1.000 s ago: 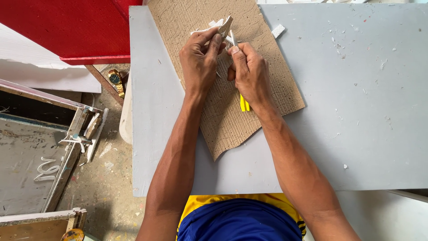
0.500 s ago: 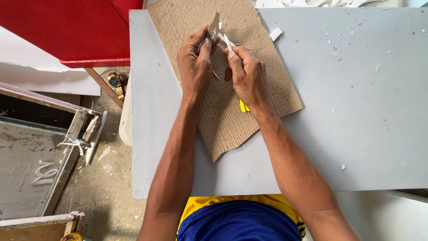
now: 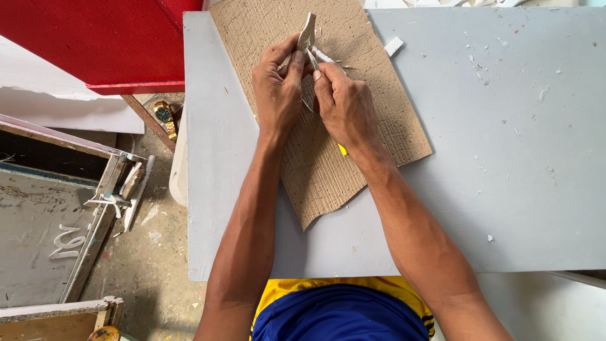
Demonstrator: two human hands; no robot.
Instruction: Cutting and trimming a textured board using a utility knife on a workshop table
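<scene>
A small, pale, flat piece of off-white material [image 3: 307, 31] is pinched upright between the thumb and fingers of the left hand [image 3: 279, 85], whose grip is closed on its lower part so that the upper edge stands free above the fingertips. The right hand [image 3: 344, 104] is closed around a yellow-handled cutting tool [image 3: 342, 149]; only the butt of the handle shows below the palm, and a thin blade [image 3: 312, 58] appears to be laid against the side of the pale piece, though where exactly they touch cannot be told. Both hands are held close together over a rough brown fibrous mat [image 3: 322, 107], which is spread on the grey table [image 3: 505, 158], seemingly so that the table's surface is shielded from the blade and from waste. White shavings [image 3: 326, 57] are scattered on the mat just beside the hands, and a small white rectangular offcut [image 3: 393, 45] lies beyond its far edge. A red board [image 3: 95, 38] and a gold wristwatch [image 3: 164, 117] are seen to the left, off the table and well apart from the hands.
</scene>
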